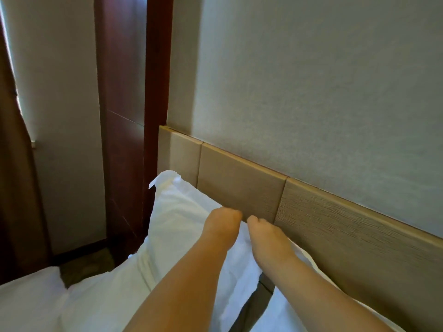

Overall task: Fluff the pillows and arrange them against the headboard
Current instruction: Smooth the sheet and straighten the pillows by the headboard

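White fabric pillow (172, 224) against the beige panelled headboard (239, 185); left grip (223, 226) and right grip (263, 233) clutch its top edge, best lifted evenly

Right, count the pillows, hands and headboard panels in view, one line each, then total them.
Pillows: 2, the held pillow and the second pillow
Hands: 2, left hand, right hand
Headboard panels: 3
Total: 7
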